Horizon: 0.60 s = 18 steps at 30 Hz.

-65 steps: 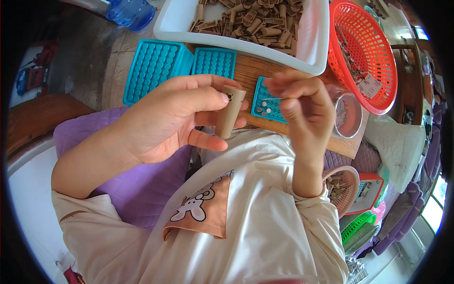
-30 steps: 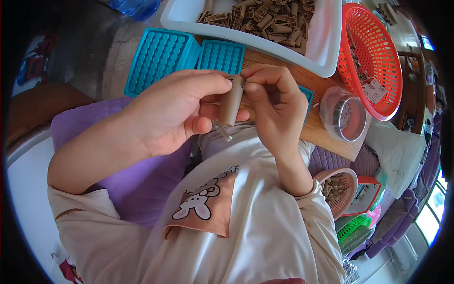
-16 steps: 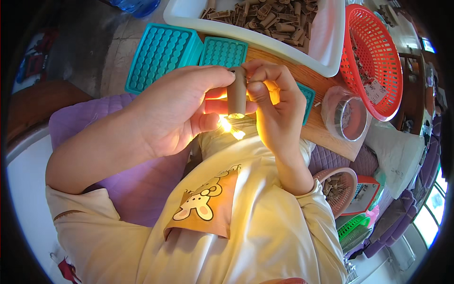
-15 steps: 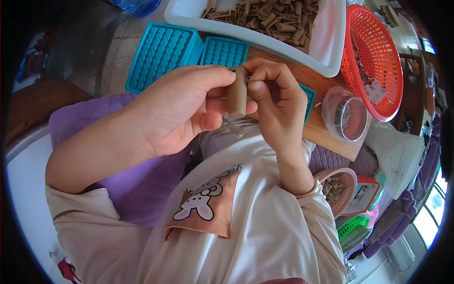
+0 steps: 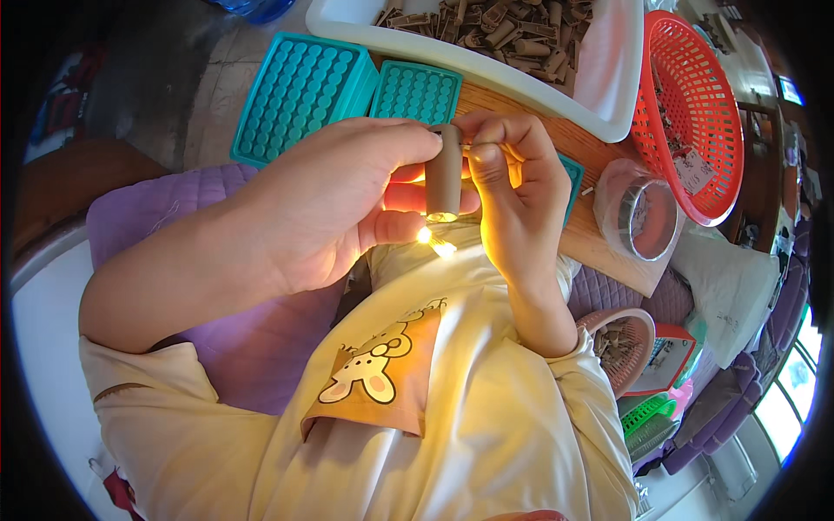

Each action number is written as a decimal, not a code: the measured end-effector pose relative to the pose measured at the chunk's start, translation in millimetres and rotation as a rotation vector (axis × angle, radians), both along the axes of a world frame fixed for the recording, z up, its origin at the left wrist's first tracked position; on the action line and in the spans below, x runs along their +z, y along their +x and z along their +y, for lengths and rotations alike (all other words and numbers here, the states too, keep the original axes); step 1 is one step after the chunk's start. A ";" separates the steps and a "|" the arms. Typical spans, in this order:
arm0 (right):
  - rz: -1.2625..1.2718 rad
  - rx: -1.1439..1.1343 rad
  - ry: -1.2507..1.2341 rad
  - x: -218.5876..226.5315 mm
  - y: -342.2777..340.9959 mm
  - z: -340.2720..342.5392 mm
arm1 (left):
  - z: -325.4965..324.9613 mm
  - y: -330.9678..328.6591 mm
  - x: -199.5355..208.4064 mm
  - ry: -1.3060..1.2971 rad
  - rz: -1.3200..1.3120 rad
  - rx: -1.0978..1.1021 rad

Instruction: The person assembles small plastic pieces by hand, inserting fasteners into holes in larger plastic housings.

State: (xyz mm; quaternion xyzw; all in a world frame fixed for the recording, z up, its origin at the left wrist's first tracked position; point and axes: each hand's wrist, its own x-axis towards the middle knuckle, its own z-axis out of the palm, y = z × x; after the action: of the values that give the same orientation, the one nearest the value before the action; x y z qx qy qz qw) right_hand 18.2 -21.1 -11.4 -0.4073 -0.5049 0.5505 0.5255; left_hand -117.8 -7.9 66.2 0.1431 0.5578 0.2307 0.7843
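Observation:
My left hand [image 5: 334, 195] holds a tan, tapered plastic cylinder [image 5: 444, 174] upright, its thumb near the top and its fingers behind. My right hand [image 5: 517, 187] is closed in a pinch, thumb against forefinger, right beside the cylinder's upper part. Whatever sits between those fingertips is too small to make out. Just below the cylinder's lower end, a small clear piece [image 5: 436, 242] glows bright yellow, lighting my fingers and shirt. How it joins the cylinder cannot be seen.
Beyond my hands, a white tub [image 5: 621, 87] holds many tan plastic parts. Teal trays [image 5: 300, 95] with round cells lie at left. A red basket [image 5: 734, 130] and a plastic-lined round container [image 5: 647, 230] stand at right. Lower right, a pink basket [image 5: 638, 334] holds more parts.
The clear piece under the cylinder was unlit and now glows yellow. Both hands and the cylinder have barely shifted.

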 end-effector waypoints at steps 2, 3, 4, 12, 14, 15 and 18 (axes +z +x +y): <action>0.007 -0.014 0.000 0.0 -1.1 0.3 | 0.4 -0.6 -1.0 -0.007 0.007 -0.001; -0.017 -0.019 -0.007 0.6 -1.4 0.9 | 0.8 -1.1 -1.7 -0.012 0.014 -0.004; -0.041 -0.024 -0.014 0.7 -1.9 1.5 | 1.0 -3.3 -4.9 -0.013 0.015 -0.002; -0.035 0.024 -0.034 0.3 1.9 4.4 | 2.2 -6.2 -11.1 0.025 -0.091 -0.052; 0.051 0.147 -0.048 5.5 9.0 9.9 | 3.2 -6.0 -8.7 0.035 -0.079 -0.090; 0.052 0.147 -0.046 7.5 14.2 11.6 | 3.7 -5.6 -7.0 0.045 -0.069 -0.130; 0.038 0.212 0.081 13.7 25.2 13.0 | 3.0 0.3 4.1 0.064 -0.126 -0.125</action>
State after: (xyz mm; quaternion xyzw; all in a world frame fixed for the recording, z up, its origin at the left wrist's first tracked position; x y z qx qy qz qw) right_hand 43.4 -8.1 2.3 -0.3195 -0.5568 0.5900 0.4897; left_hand -117.5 -4.9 70.3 0.1878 0.4896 0.2076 0.8258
